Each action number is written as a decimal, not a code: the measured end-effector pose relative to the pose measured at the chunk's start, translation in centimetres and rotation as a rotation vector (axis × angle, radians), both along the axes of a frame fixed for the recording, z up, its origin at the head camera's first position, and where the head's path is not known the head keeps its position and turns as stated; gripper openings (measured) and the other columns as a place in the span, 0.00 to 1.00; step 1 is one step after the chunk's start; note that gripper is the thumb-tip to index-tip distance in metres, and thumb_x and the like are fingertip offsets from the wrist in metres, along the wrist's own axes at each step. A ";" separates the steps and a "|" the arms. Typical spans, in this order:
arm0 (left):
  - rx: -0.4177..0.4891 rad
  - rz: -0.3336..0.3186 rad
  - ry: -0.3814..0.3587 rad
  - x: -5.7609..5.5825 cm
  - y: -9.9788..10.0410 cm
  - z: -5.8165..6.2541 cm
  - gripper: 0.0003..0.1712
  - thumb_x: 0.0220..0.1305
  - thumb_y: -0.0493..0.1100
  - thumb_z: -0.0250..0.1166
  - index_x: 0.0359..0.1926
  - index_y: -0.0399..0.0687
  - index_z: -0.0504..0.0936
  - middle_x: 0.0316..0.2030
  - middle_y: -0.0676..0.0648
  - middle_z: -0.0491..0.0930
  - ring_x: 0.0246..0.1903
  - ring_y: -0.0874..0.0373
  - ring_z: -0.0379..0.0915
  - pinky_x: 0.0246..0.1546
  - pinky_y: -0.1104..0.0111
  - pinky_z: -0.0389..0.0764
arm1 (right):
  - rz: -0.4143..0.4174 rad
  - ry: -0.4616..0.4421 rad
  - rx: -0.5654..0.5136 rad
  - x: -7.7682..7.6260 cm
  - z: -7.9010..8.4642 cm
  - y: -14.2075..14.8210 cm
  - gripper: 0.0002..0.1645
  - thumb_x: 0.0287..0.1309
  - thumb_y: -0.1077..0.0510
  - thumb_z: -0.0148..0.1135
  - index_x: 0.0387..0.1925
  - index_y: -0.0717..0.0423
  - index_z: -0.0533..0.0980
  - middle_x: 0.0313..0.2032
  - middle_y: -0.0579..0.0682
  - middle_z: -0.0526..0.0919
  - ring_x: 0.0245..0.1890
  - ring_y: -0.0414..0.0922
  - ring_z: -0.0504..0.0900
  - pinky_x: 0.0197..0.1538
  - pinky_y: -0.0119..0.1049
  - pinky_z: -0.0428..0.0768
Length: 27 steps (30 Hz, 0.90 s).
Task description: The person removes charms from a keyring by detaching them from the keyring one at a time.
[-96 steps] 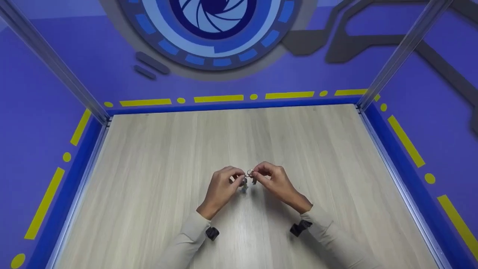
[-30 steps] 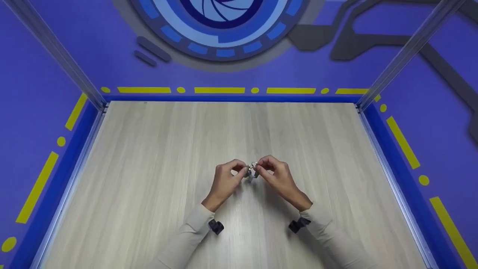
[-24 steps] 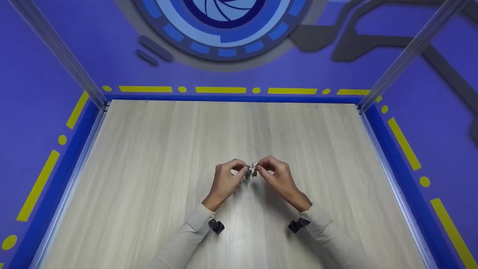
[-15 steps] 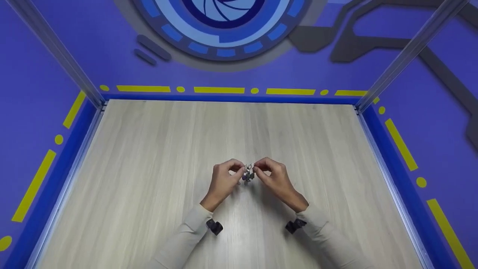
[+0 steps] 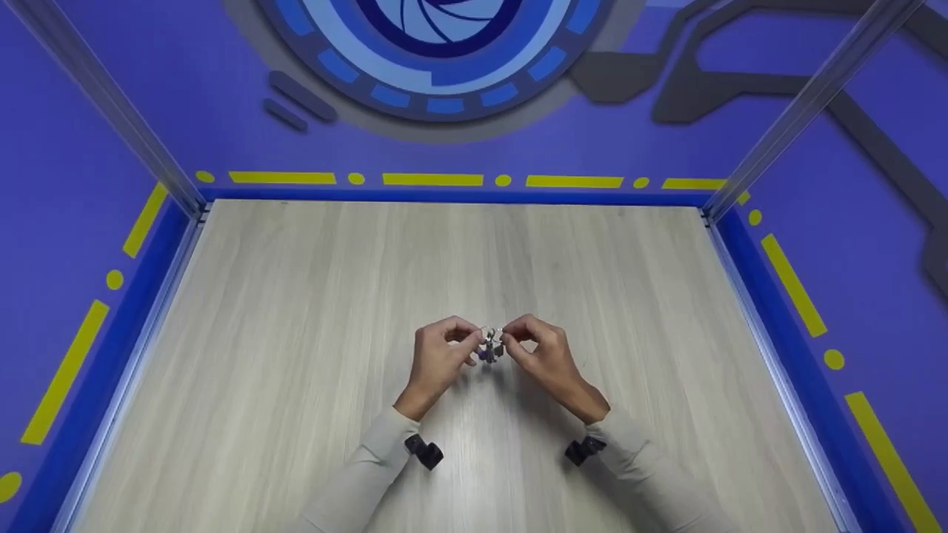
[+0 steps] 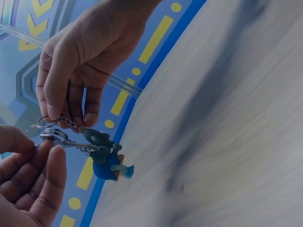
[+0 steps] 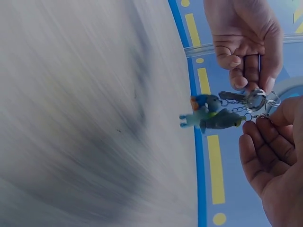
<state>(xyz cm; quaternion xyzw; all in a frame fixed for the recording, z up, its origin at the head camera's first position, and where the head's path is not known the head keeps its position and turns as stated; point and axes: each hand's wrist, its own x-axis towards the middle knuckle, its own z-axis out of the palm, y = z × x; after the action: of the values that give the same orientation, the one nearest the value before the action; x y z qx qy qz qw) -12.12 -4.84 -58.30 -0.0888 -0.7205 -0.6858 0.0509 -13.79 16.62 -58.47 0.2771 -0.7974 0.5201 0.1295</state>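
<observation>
A keychain (image 5: pixel 490 346) with several metal rings hangs between both hands, over the middle of the table. My left hand (image 5: pixel 438 359) pinches the stack of split rings (image 7: pixel 256 100) between thumb and fingers. My right hand (image 5: pixel 546 354) pinches a thin ring joined to a short chain (image 6: pixel 67 121). On that chain hangs a grey figurine (image 7: pixel 224 119). Beside it dangles a grey-headed figurine in blue (image 6: pixel 104 163), with an orange patch. A flat metal piece (image 7: pixel 232 97) hangs from the stacked rings. Fingertips partly cover the rings.
The wood-grain table (image 5: pixel 355 266) spreads around the hands. Blue panels with yellow marks (image 5: pixel 433 179) enclose its back and sides, with metal posts (image 5: pixel 807 111) at the back corners. A black wrist camera (image 5: pixel 424 451) sits on each sleeve.
Compared with a second ago, the left hand has shifted slightly left and the hands stand a little wider apart. The figurines now dangle midway between the hands.
</observation>
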 end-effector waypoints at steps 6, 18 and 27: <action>-0.032 -0.070 -0.069 -0.3 -0.1 -0.3 0.02 0.72 0.33 0.72 0.40 0.36 0.89 0.36 0.44 0.89 0.37 0.42 0.88 0.28 0.55 0.90 | -0.018 -0.043 -0.034 0.4 0.4 -0.2 0.05 0.68 0.71 0.72 0.38 0.60 0.85 0.36 0.48 0.92 0.35 0.42 0.89 0.43 0.30 0.85; -0.313 -0.051 0.164 -0.4 0.1 0.3 0.02 0.71 0.33 0.74 0.42 0.41 0.92 0.36 0.53 0.90 0.37 0.60 0.85 0.33 0.67 0.85 | -0.020 -0.107 -0.008 0.3 0.7 0.2 0.04 0.71 0.69 0.72 0.40 0.59 0.86 0.36 0.47 0.92 0.35 0.44 0.90 0.43 0.34 0.87; -0.473 -0.047 0.284 -0.1 0.2 0.7 0.05 0.68 0.29 0.74 0.37 0.41 0.91 0.34 0.50 0.89 0.35 0.58 0.84 0.41 0.53 0.87 | 0.050 -0.132 0.033 0.1 0.4 0.6 0.07 0.69 0.72 0.71 0.41 0.59 0.86 0.37 0.50 0.92 0.35 0.48 0.91 0.44 0.36 0.88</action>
<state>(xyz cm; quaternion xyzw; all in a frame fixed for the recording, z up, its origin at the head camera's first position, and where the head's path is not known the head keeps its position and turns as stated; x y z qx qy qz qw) -12.17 -4.60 -57.62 -0.2101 -0.8441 -0.4801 0.1135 -13.68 17.22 -58.07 0.2640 -0.8057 0.5270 0.0590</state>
